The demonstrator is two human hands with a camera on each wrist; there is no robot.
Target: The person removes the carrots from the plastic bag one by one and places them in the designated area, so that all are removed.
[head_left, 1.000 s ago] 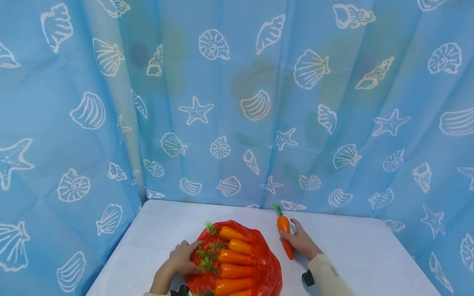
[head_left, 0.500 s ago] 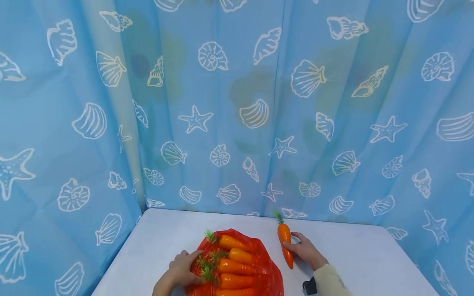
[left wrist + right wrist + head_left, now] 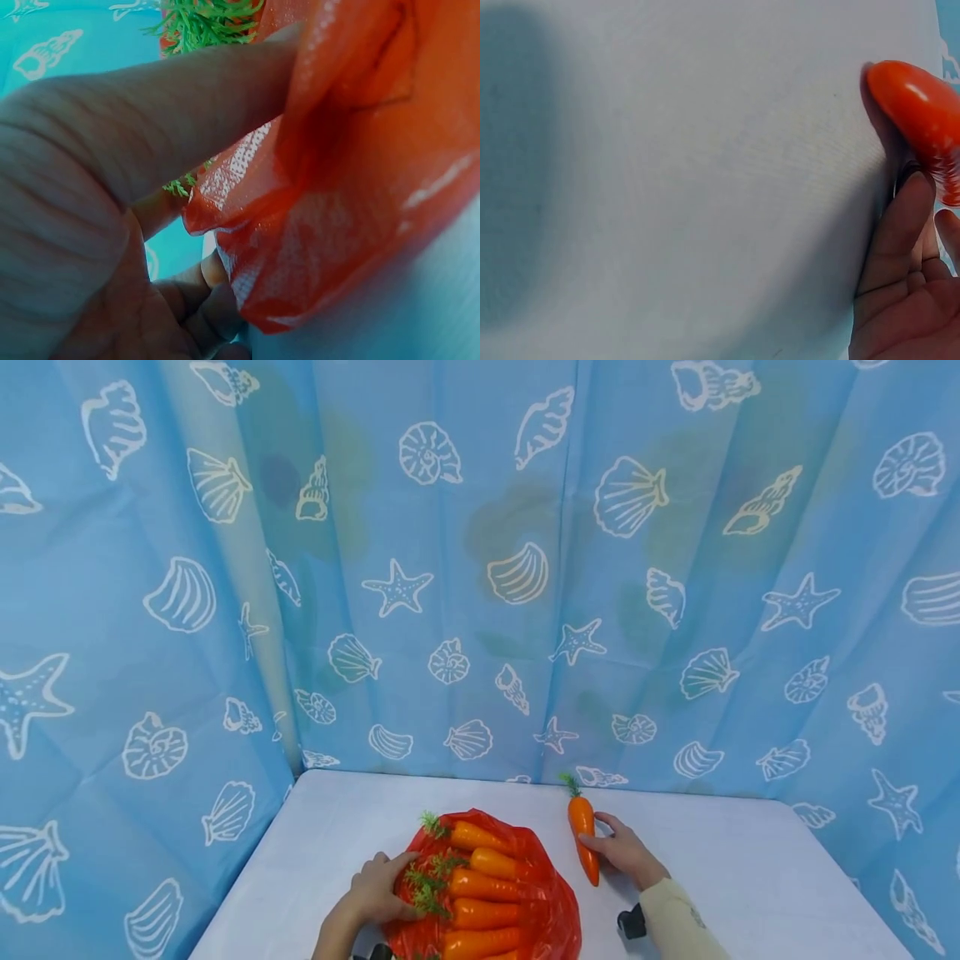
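An orange carrot with a green top lies on the white table, right of a red plastic bag. My right hand is at the carrot's right side, its thumb touching it and its fingers loosely bent. In the right wrist view the carrot's smooth orange tip shows just above the fingers. My left hand holds the bag's left edge. In the left wrist view the thumb reaches over the red film, with the fingers behind it. Several carrots lie in a row on the bag, green tops leftward.
A blue curtain with white shells and starfish hangs behind and left of the table. The bag spreads over the table's front middle. A black wrist camera sits below the right hand.
My head view has tipped up and back down. The right hand stays by the single carrot, and the left hand stays on the bag's edge.
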